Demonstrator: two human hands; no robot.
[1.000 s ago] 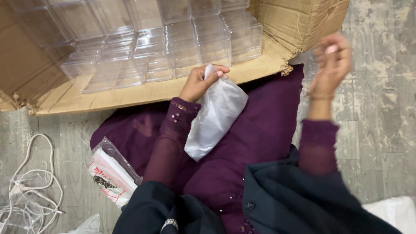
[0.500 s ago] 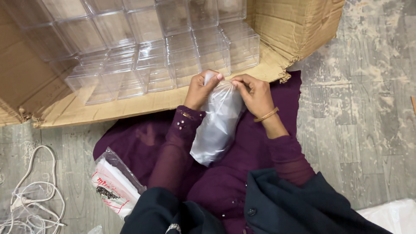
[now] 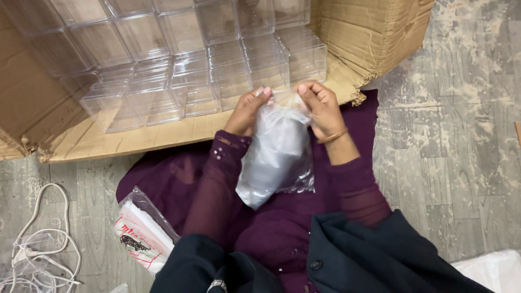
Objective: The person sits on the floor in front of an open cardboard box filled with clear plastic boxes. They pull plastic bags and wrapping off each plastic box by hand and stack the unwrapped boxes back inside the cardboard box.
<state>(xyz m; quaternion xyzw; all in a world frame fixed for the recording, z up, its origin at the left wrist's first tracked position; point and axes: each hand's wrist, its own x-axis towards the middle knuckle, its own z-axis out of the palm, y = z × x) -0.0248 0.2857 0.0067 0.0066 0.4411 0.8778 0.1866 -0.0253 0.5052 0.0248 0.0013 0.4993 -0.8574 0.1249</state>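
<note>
Both hands hold a clear plastic bag (image 3: 277,157) with something white inside, above my purple-clad lap. My left hand (image 3: 247,111) pinches the bag's top edge on the left. My right hand (image 3: 320,108), with a thin bangle at the wrist, pinches the top edge on the right. The bag hangs down between my forearms, its mouth stretched between the fingers. Just beyond the hands lies an open cardboard box (image 3: 374,32) on its side, filled with several clear plastic boxes (image 3: 217,59).
A flat packet in clear wrap with red print (image 3: 142,233) lies on the grey wood-look floor at my left knee. White cables (image 3: 38,255) coil at the lower left. A white bag corner (image 3: 491,271) shows at the lower right.
My right hand came down from the upper right and took hold of the bag's top edge beside my left hand. The bag now hangs between both hands.
</note>
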